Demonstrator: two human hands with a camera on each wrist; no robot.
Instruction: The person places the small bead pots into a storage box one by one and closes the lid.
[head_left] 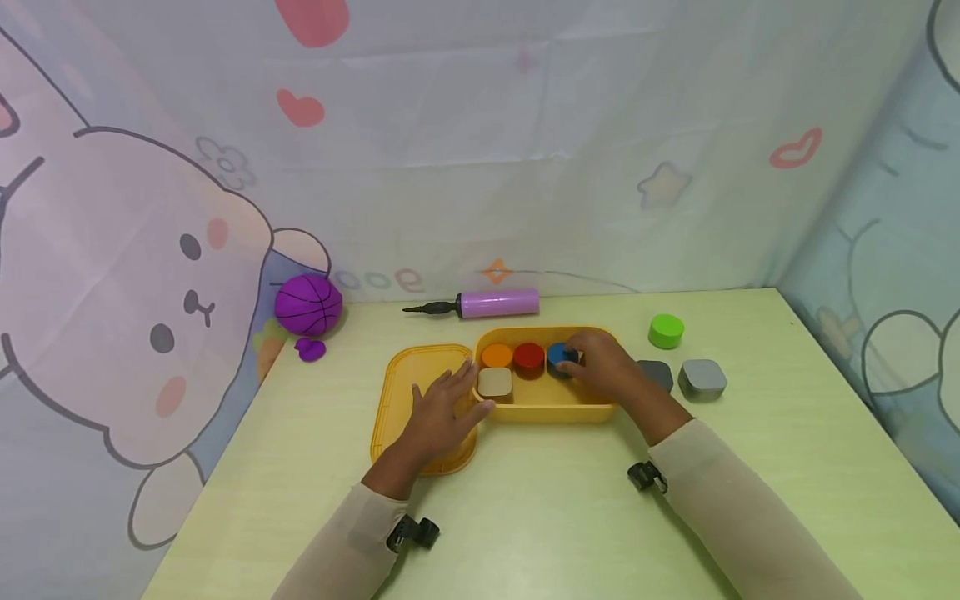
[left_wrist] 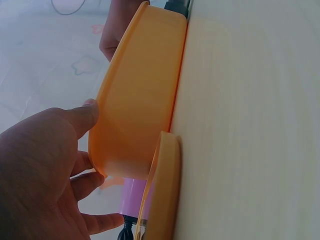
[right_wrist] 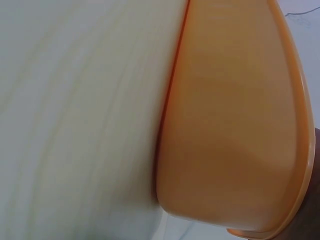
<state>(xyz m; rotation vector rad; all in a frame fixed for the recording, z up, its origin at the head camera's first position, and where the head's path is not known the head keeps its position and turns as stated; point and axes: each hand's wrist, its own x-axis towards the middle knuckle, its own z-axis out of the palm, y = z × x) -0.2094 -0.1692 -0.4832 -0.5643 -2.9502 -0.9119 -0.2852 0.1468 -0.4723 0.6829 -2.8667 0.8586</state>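
A yellow box (head_left: 555,413) holds an orange round block (head_left: 496,356), a red round block (head_left: 529,360) and a beige rounded-square block (head_left: 495,383). My right hand (head_left: 606,364) reaches in over the box's right end and pinches a blue round block (head_left: 557,357) beside the red one. Most of this hand is behind the box wall in the right wrist view. My left hand (head_left: 438,423) has its fingers spread at the box's left end. In the left wrist view, its thumb touches the rim of the box (left_wrist: 135,95). Beneath this hand lies a yellow lid (head_left: 390,417).
Right of the box sit a dark grey block (head_left: 657,375), a light grey block (head_left: 702,379) and a green round block (head_left: 666,331). Behind it lies a purple hand pump (head_left: 498,303). A purple ball (head_left: 308,305) and small purple duck (head_left: 310,349) are at the back left.
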